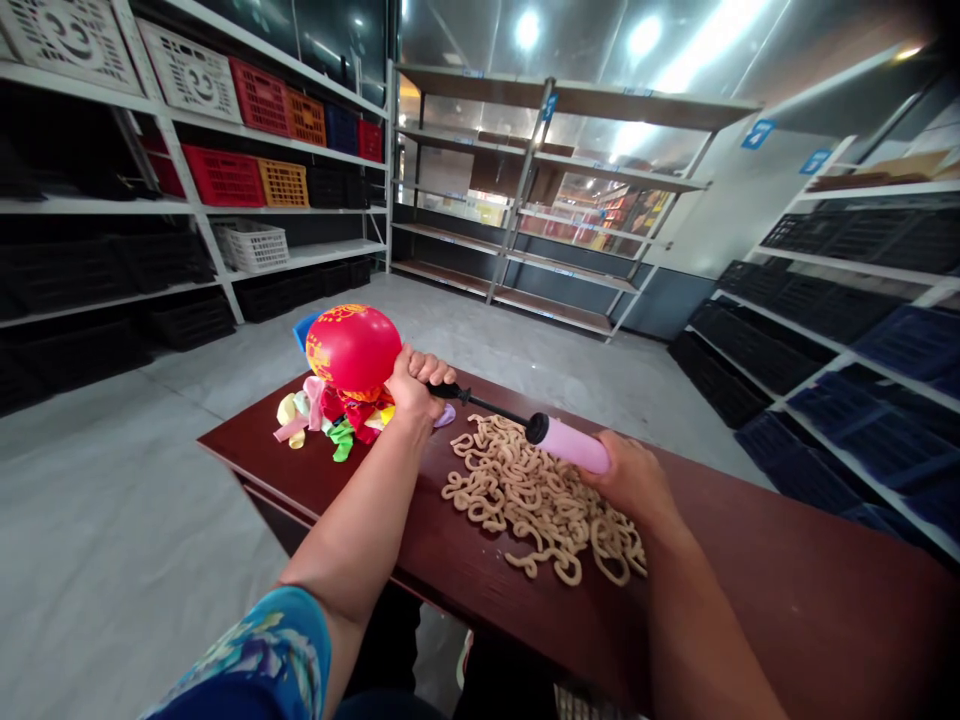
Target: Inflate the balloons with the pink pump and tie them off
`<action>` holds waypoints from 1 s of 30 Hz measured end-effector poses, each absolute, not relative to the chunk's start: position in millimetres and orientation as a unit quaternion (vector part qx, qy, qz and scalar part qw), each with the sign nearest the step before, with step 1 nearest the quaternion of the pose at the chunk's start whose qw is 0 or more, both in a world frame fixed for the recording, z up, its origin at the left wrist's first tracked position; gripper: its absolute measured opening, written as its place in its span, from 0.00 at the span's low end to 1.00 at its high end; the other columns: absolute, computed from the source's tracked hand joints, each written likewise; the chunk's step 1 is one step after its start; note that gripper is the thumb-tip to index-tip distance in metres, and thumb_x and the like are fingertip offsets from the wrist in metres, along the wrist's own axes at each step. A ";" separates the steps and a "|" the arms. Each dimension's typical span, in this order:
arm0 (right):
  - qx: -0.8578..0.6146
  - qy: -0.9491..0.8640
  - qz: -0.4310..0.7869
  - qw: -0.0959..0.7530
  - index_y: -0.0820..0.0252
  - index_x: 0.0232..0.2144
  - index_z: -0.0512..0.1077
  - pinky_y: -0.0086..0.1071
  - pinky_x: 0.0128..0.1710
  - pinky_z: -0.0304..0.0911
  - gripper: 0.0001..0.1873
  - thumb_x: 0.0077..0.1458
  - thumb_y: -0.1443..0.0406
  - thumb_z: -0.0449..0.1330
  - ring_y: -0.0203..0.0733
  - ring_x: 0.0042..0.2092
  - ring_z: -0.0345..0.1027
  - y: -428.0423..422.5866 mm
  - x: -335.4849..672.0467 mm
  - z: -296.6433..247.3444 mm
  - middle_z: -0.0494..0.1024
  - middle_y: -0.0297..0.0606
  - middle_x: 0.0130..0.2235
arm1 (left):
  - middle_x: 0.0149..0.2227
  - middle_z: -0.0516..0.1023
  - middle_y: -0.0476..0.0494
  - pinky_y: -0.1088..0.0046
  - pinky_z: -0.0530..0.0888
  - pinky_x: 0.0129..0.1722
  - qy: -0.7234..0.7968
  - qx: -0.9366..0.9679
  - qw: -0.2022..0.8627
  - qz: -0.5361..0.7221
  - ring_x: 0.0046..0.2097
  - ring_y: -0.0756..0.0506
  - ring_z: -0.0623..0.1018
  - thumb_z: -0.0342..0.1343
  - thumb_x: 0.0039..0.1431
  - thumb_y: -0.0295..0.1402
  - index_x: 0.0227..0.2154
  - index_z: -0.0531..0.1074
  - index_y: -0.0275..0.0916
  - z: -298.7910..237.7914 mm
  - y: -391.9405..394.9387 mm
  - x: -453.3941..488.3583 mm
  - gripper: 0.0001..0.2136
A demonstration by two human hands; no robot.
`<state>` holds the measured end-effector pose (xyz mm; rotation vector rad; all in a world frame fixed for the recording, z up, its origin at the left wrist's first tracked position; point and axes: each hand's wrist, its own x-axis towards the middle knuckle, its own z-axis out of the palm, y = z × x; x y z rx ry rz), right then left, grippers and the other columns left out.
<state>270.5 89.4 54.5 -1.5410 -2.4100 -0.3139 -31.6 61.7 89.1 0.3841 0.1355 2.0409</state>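
Firmly closed the left hand (pixel 415 385) round the neck of the red balloon (pixel 352 347) and the black end of the hand pump (pixel 574 445), fist tight, with the balloon's mouth hidden inside it. Wrapped the right hand (pixel 634 478) round the pink barrel of that pump, fingers shut on it, well apart from the left. Had the thin black rod (pixel 487 405) showing bare between the two. Held the lot just above the counter (pixel 787 590), with the balloon up at the far left end, round, partly filled and printed in gold.

Judged the step as mid-inflation, with the rod drawn out and a stroke ready to be pushed home. Reckoned the next move called for a straight push of barrel toward fist, along the line of the rod. Reckoned too on a left grip tight enough to stop the neck slipping off, and on no sideways bend to so thin a rod. Could not tell how the mouth sat on the nozzle, nor how much more air the skin would take.

Noted a heap of tan curled pieces (pixel 540 500) on the counter directly under the pump, their kind not certain. Noted a pile of limp balloons (pixel 330 415) in mixed colours beside the left wrist, beneath the red one, and a blue balloon (pixel 304 328) peeping out behind it. Saw, further off, bare grey floor (pixel 112 500) and shelves (pixel 315 255) along the walls, with red, orange and white crates (pixel 225 175) on those to the left.
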 end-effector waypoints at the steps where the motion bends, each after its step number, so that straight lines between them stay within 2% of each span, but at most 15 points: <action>1: -0.535 -0.828 -0.107 0.127 0.57 0.34 0.65 0.32 0.31 0.51 0.16 0.42 0.57 0.58 0.44 0.36 0.66 90.8 273.6 53.9 0.73 0.38 0.34 | 0.14 0.40 0.56 0.74 0.55 0.18 0.057 0.158 0.505 0.847 0.14 0.54 0.51 0.47 0.57 0.37 0.15 0.40 0.40 88.6 62.2 -32.0 0.22; 7: -0.521 -0.842 -0.105 0.096 0.58 0.32 0.64 0.33 0.33 0.52 0.16 0.42 0.56 0.58 0.43 0.35 0.67 80.2 257.0 52.1 0.74 0.39 0.33 | 0.13 0.41 0.56 0.74 0.57 0.18 0.072 0.152 0.551 0.818 0.15 0.54 0.53 0.46 0.58 0.36 0.15 0.40 0.39 81.3 65.0 -14.2 0.22; 16: -0.495 -0.854 -0.091 0.129 0.57 0.40 0.65 0.34 0.32 0.53 0.23 0.44 0.50 0.56 0.44 0.34 0.66 68.1 230.9 46.3 0.74 0.40 0.34 | 0.13 0.41 0.55 0.73 0.57 0.18 0.097 0.176 0.590 0.782 0.15 0.53 0.53 0.45 0.59 0.37 0.15 0.41 0.39 85.1 58.0 11.2 0.22; 20: -0.492 -0.856 -0.085 0.132 0.57 0.38 0.66 0.34 0.35 0.53 0.20 0.43 0.54 0.57 0.43 0.36 0.66 78.0 245.4 51.1 0.74 0.38 0.34 | 0.13 0.42 0.55 0.73 0.58 0.19 0.090 0.163 0.556 0.810 0.15 0.53 0.53 0.45 0.59 0.37 0.15 0.41 0.39 89.6 59.2 -8.6 0.22; 25: -0.534 -0.832 -0.091 0.118 0.56 0.34 0.65 0.32 0.33 0.51 0.14 0.43 0.58 0.57 0.43 0.37 0.66 92.2 274.6 55.3 0.73 0.36 0.33 | 0.13 0.41 0.55 0.74 0.57 0.18 0.073 0.151 0.511 0.843 0.14 0.53 0.53 0.45 0.59 0.37 0.15 0.40 0.39 89.9 62.5 -31.4 0.22; 30: -0.537 -0.831 -0.113 0.095 0.57 0.31 0.63 0.33 0.33 0.50 0.13 0.42 0.57 0.58 0.45 0.36 0.66 90.0 272.8 52.9 0.74 0.37 0.32 | 0.14 0.41 0.55 0.74 0.58 0.18 0.095 0.144 0.519 0.837 0.15 0.54 0.53 0.45 0.59 0.38 0.16 0.40 0.39 85.3 65.6 -25.0 0.22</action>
